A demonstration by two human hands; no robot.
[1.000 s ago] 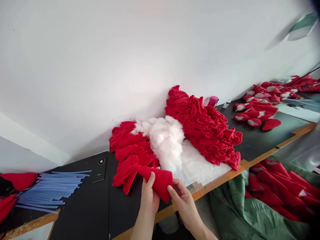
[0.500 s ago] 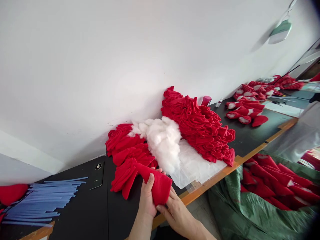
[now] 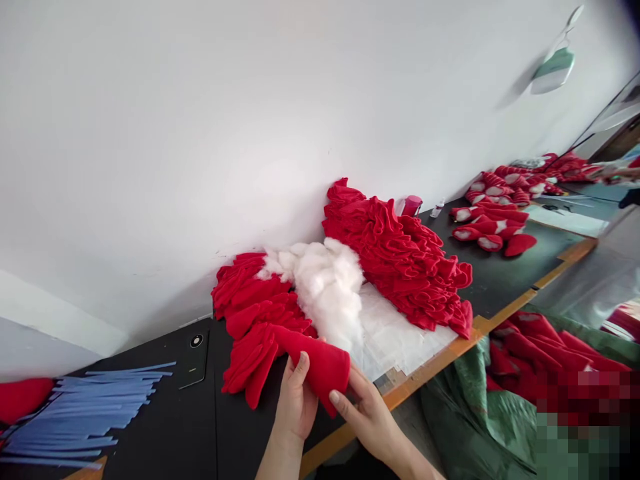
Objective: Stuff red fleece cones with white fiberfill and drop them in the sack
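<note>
A red cone-shaped fabric piece [image 3: 324, 365] is held between both of my hands, its narrow tip pointing up and left. My left hand [image 3: 296, 397] grips it from the left, thumb on top. At the wide end, my right hand [image 3: 367, 415] pinches the edge between thumb and fingers. Just behind lies a stack of flat red fabric pieces [image 3: 255, 307]. White fluffy stuffing [image 3: 330, 287] is heaped against that stack, partly on a clear plastic sheet [image 3: 390, 327].
A taller pile of red fabric [image 3: 400, 253] leans by the wall. Blue strips [image 3: 75, 413] and a phone [image 3: 195, 357] lie left. Stuffed red pieces [image 3: 493, 227] sit farther right. Below the table edge [image 3: 400, 393], a green sack [image 3: 480, 407] holds more red pieces.
The right hand has shifted slightly right and its fingers sit farther along the wide end's edge. The cone's open end has moved a little right. A hand appears at the far right.
</note>
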